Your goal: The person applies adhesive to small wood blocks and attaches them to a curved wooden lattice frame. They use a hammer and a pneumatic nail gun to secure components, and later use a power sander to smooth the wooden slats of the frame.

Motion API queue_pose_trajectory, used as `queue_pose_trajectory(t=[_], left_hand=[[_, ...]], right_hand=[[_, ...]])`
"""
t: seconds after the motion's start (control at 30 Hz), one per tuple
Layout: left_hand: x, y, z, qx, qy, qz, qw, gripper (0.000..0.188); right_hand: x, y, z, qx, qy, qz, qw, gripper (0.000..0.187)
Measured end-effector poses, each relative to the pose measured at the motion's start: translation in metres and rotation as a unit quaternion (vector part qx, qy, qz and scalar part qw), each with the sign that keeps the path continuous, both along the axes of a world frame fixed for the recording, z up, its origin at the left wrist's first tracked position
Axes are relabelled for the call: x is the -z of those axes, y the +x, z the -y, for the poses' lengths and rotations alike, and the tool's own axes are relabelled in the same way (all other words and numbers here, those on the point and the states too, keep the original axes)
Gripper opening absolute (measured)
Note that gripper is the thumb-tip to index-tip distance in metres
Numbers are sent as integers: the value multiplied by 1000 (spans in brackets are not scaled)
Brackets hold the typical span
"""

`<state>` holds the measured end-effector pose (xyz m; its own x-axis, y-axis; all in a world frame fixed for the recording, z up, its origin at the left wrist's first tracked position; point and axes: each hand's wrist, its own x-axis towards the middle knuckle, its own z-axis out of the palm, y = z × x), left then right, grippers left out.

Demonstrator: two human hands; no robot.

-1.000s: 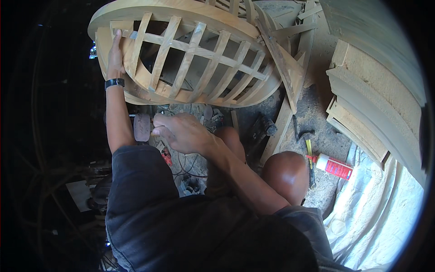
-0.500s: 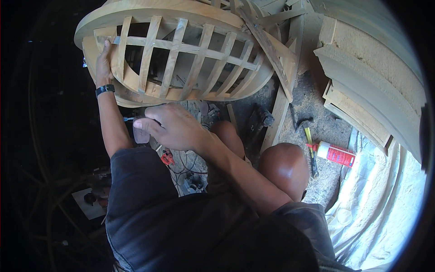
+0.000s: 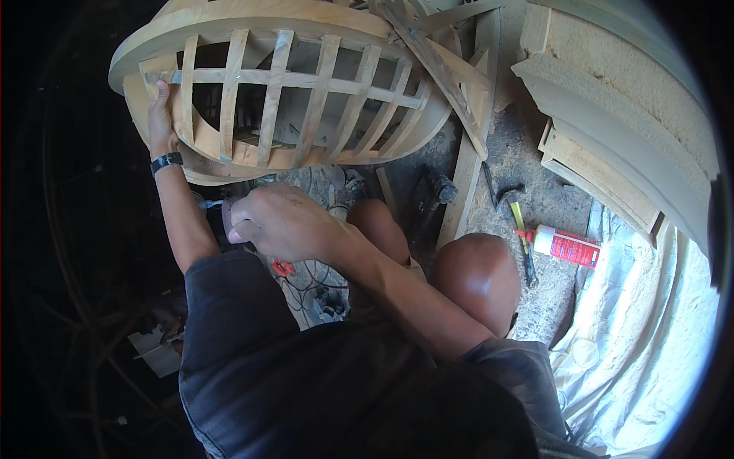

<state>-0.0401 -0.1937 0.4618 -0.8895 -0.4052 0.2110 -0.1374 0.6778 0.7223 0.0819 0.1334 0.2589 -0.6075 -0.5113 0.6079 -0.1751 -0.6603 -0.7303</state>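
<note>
A curved wooden frame (image 3: 321, 99) with slats crossing a long strip spans the top of the view. My left hand (image 3: 161, 126), with a dark band on its wrist, grips the frame's left end; the thumb lies on the near face and the other fingers are mostly hidden. Below the frame and apart from it, my right hand (image 3: 279, 222) is closed, fingers curled under. A greyish flat piece (image 3: 226, 218) shows beside its fingertips; whether the hand holds it I cannot tell.
On the dusty floor to the right lie a hammer (image 3: 515, 206) with a yellow handle section and a red-and-white glue bottle (image 3: 566, 246). Sawdust-covered curved wooden pieces (image 3: 612, 130) stand beyond. A wooden strip (image 3: 440, 76) leans at the frame's right end. Cables and an orange-red object (image 3: 284, 268) lie below.
In the view, the frame and my left hand have shifted slightly left and down. My right hand's fingers have curled in further, and its thumb has turned downward.
</note>
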Motion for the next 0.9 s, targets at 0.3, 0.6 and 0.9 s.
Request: queue_pose_trajectory(t=[0.3, 0.6, 0.9], left_hand=[[0, 3, -10, -37, -1, 20, 999, 62], [-5, 2, -2, -36, -71, 3, 997, 84], [6, 9, -17, 37, -69, -7, 997, 61]], right_hand=[[-10, -11, -19, 23, 1, 93, 995, 38], [-2, 6, -2, 56, -19, 97, 994, 15], [-9, 26, -1, 50, 164, 40, 984, 14]])
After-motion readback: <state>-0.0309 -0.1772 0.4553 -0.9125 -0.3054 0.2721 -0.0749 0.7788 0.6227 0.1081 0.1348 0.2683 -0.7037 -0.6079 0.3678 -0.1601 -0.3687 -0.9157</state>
